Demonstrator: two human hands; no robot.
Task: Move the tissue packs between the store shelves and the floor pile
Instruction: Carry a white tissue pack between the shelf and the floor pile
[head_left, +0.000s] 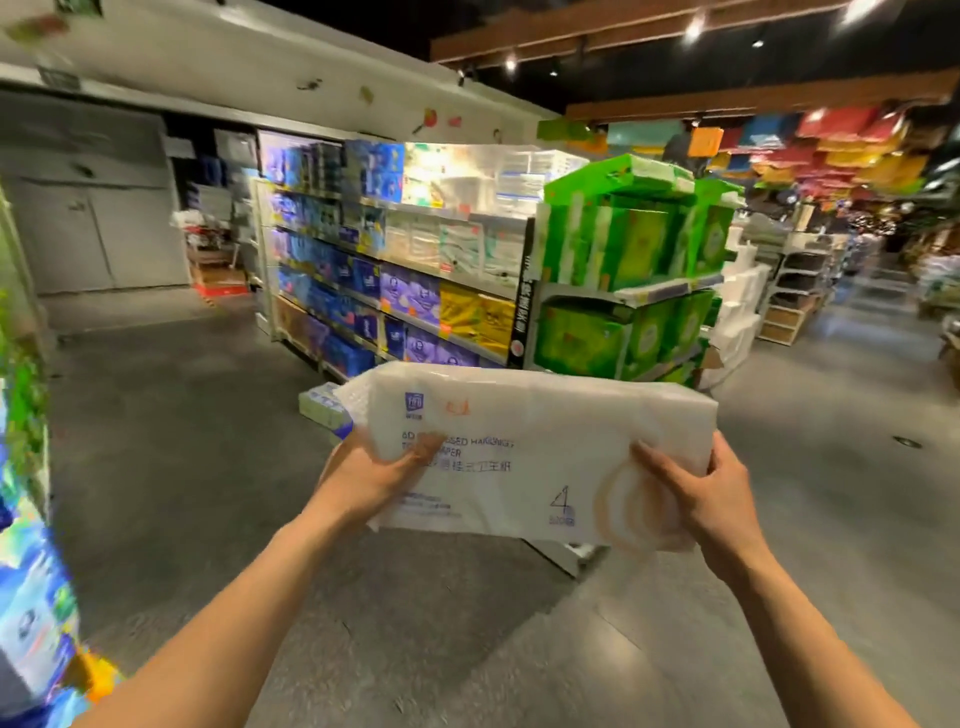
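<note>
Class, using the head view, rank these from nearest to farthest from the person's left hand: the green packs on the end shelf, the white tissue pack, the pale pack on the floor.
1. white tissue pack: held by the left hand at its left end.
2. pale pack: low down, just beyond the hand.
3. green packs: shelved ahead, to the right.

Plainly a supermarket, going by long shelves (395, 270) stacked row on row with blue, purple and yellow wrapped packs (363, 278), an end rack (613, 297) full of green packs (639, 244), price tags (445, 267) on the shelf edges, coloured banners (831, 140) under the ceiling and a wide grey floor (208, 441).
</note>
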